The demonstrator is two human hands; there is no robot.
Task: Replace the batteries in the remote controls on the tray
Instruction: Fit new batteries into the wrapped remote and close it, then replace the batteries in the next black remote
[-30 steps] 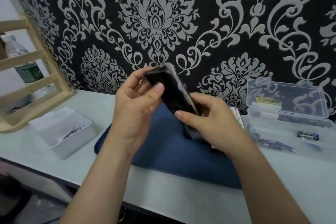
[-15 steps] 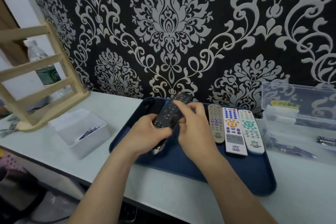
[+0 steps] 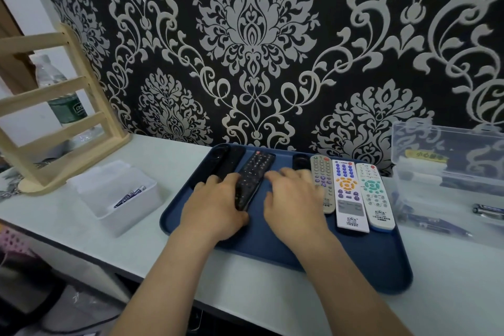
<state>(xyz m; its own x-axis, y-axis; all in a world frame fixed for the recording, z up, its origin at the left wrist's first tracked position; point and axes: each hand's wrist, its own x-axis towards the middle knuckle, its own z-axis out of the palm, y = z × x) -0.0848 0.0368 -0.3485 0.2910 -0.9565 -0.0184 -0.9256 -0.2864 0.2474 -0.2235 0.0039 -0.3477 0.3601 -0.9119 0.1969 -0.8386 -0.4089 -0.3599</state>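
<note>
Two hands are low over a blue tray that sits near the front edge of a pale tabletop. A black remote control lies buttons up on the tray's left half, its far end angled toward the back edge. The left hand lies against the near left side of that remote, fingers lightly curled alongside it. Whether its grip is grasping the remote or only resting against it cannot be told. The right hand is just to the remote's right, palm down with fingers spread, its grip released and holding nothing. Three light remotes lie side by side on the tray's right half: a grey remote, a white remote with orange buttons and a white remote with green buttons. More dark remotes lie at the tray's back left, too dim to make out in detail. Toward the tabletop's left edge, an open white box holds used batteries. Toward the right edge, a clear plastic box with its lid raised holds more batteries. A wooden rack stands at the back-left corner with a water bottle behind it, against black-and-silver patterned wallpaper.
</note>
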